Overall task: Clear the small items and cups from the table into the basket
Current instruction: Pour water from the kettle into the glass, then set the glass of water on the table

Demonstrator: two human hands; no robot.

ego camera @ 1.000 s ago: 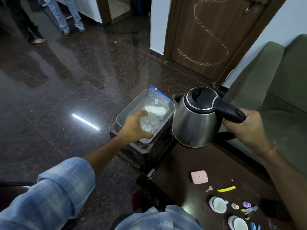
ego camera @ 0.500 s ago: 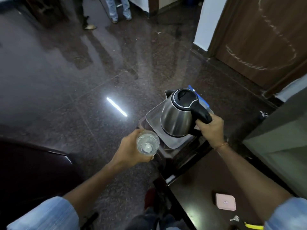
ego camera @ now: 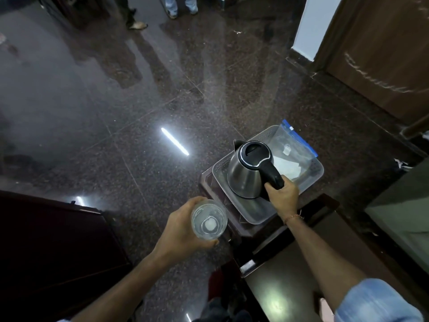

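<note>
A clear plastic basket (ego camera: 312,176) sits on a small dark stool, with a clear zip bag (ego camera: 293,145) and white paper inside. My right hand (ego camera: 282,196) grips the black handle of a steel kettle (ego camera: 249,170), whose base sits in the basket's near half. My left hand (ego camera: 183,226) holds a clear glass cup (ego camera: 209,219) upright, just left of the basket's near corner and outside it. Something white shows at the cup's bottom.
The dark table (ego camera: 285,296) lies at the bottom right, with a pink item (ego camera: 326,309) at its edge. A dark chair (ego camera: 46,252) stands on the left, a green sofa (ego camera: 404,210) on the right. Polished floor spreads ahead, with people's legs (ego camera: 181,5) far off.
The kettle has come from the table side down into the basket. My left hand has drawn the glass cup back out of the basket toward me. The view has tilted left and down.
</note>
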